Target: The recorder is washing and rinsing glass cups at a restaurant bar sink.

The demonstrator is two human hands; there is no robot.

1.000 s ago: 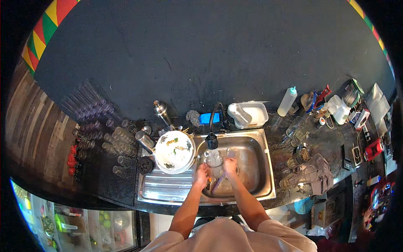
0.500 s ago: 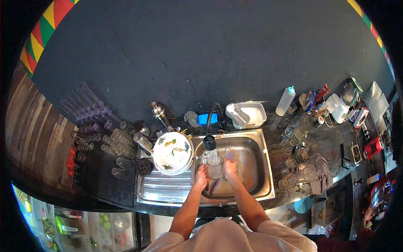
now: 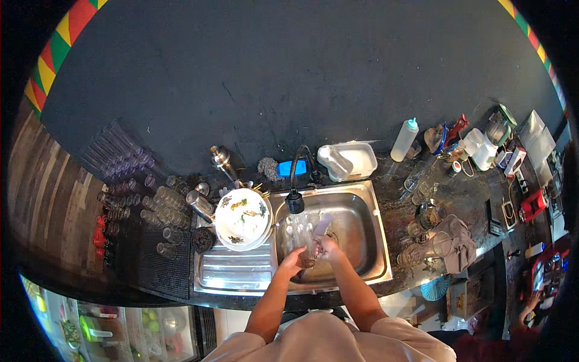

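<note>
Over the steel sink (image 3: 381, 241), my left hand (image 3: 294, 260) is closed round a clear drinking glass (image 3: 303, 234), its base toward me. My right hand (image 3: 327, 248) is closed beside the glass, fingers curled. A flat lilac piece (image 3: 323, 224), which looks like a sponge, sticks out just beyond the right fingers. The black faucet head (image 3: 294, 203) hangs above the glass. Other clear items on the sink floor are too blurred to tell apart.
Stacked white plates (image 3: 242, 220) with food scraps stand on the drainboard (image 3: 235, 268). Many glasses (image 3: 166, 208) crowd the left counter. A blue sponge (image 3: 292, 169) and a white tub (image 3: 362, 160) sit behind the sink. A grey cloth (image 3: 459, 244) lies to the right among glassware.
Both hands have shifted slightly; the glass between them now lies tilted with its base toward me. The lilac piece shows more fully. The view has shifted a little.
</note>
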